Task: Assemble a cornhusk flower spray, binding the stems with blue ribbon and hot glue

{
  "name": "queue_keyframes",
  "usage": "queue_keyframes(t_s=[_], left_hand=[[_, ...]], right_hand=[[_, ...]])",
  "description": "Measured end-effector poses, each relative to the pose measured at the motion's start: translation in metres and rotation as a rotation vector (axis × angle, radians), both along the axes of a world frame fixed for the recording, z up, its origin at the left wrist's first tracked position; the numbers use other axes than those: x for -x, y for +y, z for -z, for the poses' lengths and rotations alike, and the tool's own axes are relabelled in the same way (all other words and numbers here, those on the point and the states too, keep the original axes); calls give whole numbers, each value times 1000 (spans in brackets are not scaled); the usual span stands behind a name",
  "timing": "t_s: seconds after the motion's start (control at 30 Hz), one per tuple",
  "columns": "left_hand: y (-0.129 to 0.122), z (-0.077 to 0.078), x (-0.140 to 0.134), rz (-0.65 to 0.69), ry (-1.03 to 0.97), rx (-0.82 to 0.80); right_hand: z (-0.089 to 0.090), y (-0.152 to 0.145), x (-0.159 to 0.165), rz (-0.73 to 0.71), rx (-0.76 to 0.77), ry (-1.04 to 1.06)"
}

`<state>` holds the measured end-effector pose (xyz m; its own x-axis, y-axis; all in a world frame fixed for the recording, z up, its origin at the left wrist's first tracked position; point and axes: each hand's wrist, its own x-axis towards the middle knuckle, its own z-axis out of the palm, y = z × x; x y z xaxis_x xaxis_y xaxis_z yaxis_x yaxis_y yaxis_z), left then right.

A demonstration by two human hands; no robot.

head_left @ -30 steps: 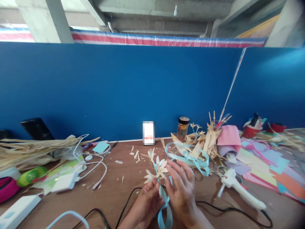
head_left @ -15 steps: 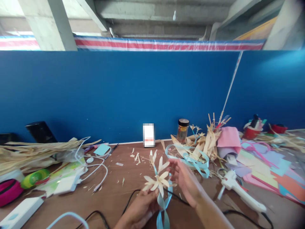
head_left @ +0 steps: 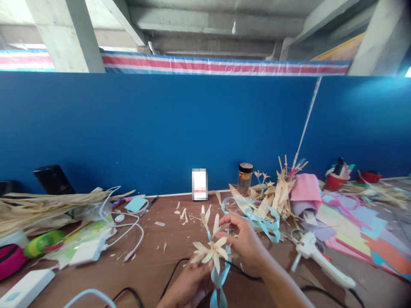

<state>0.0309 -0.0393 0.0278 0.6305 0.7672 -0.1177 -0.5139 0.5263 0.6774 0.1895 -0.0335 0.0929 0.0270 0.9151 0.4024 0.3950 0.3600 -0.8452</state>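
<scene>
Close in front of me, my left hand (head_left: 192, 281) grips the lower part of a spray of pale husk flowers (head_left: 214, 252). One flower faces me with its petals spread; narrower blooms rise behind it on a stem wrapped in light blue. From beneath, a light blue ribbon (head_left: 217, 279) hangs down past the left hand. My right hand (head_left: 246, 238) is at the spray's upper right, with thumb and fingers closing on a petal there. The stem inside the left hand is hidden.
A white glue gun (head_left: 321, 259) lies to the right, near coloured paper sheets (head_left: 349, 239). Behind are dried husks (head_left: 281, 194) and a black-lidded jar (head_left: 245, 177). White cables (head_left: 139, 239) and a white box (head_left: 28, 286) lie left. A black cord (head_left: 173, 271) crosses the brown table.
My right hand's fingers have bent inward, from loosely spread beside the spray to pinching at an upper petal. The left hand keeps its hold. The camera view has shifted slightly.
</scene>
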Motion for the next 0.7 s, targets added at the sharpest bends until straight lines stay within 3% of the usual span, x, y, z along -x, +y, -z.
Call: queue_keyframes(t_s=[0.2,0.47,0.7], left_hand=[[-2,-11,-3,41,55,-31],[-2,-7,-9,17,39,-27],[-3,-10,-8,21,56,-34]], right_hand=[[18,7,-1,-146,187,306],[14,2,1,-210,232,483],[28,10,0,-220,245,558]])
